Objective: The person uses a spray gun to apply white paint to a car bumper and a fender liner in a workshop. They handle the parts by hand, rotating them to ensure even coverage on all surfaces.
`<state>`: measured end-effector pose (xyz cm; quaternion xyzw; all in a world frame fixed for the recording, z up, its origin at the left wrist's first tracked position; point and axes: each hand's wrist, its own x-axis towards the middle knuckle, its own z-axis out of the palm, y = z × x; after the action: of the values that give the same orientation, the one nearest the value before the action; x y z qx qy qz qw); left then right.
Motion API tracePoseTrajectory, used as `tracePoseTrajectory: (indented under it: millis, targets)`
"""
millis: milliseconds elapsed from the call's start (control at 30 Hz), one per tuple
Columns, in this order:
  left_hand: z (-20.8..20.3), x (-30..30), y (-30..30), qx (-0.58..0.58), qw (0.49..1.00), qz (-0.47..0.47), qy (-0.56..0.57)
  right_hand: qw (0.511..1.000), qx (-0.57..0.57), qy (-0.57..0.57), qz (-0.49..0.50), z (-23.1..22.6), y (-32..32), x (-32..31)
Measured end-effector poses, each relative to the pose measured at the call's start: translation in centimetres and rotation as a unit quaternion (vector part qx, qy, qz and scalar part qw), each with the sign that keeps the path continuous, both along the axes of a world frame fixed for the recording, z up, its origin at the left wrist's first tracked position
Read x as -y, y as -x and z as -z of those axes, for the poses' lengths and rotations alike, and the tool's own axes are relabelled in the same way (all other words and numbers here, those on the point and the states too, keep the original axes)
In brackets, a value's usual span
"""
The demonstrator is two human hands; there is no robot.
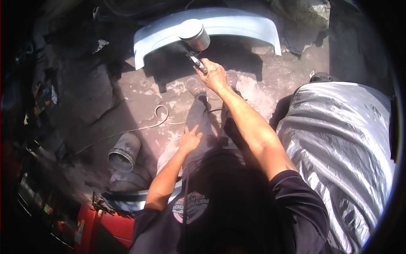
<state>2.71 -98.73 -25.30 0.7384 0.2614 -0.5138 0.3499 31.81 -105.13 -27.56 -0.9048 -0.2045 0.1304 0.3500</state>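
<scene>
My right hand point(214, 77), out in front of me, is closed around the handle of a paint spray gun point(196, 62). The gun carries a round metal cup point(194, 36) with a pale lid. Behind the cup lies a curved, pale blue-white car bumper point(242, 24), its two ends bent toward me. The cup hides part of the bumper's middle. My left hand point(191, 139) hangs low by my leg, fingers spread, holding nothing. The gun's nozzle is too dark to make out.
A thin hose point(146, 127) loops over the stained floor on the left. Nearby a grey bucket point(124, 151) lies tipped over. A silver cover point(338, 127) drapes a large shape at the right. Red equipment point(116, 226) stands at the lower left.
</scene>
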Motion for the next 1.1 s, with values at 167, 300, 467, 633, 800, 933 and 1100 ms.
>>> tracePoseTrajectory:
  millis: [167, 300, 467, 633, 800, 933, 1100]
  targets:
    - [0.0, 0.7, 0.3, 0.001, 1.000, 0.010, -0.001, 0.969, 0.002, 0.109, 0.220, -0.3, -5.4, 8.3]
    - [-0.3, 1.5, 0.8, -0.003, 1.000, 0.011, -0.007, 0.956, 0.050, 0.125, 0.260, -0.2, -6.2, 9.6]
    - [-1.2, 3.7, 0.5, -0.005, 1.000, 0.006, -0.019, 0.987, -0.040, 0.047, 0.151, 1.5, -4.2, 5.4]
    - [-1.4, 6.0, 0.5, 0.000, 1.000, -0.023, -0.019, 0.998, 0.045, -0.035, -0.017, 1.0, -1.8, 4.8]
    - [-2.5, 7.2, 1.1, 0.012, 0.997, -0.064, -0.031, 0.994, -0.032, 0.086, 0.061, 0.7, -3.2, 12.4]
    - [-2.7, 8.0, 2.8, 0.055, 0.987, -0.148, -0.029, 0.960, -0.017, 0.165, 0.225, 0.7, -5.9, 22.3]
    - [-3.9, 8.2, 4.8, 0.084, 0.966, -0.241, -0.031, 0.958, 0.029, 0.181, 0.222, 0.0, -5.7, 21.3]
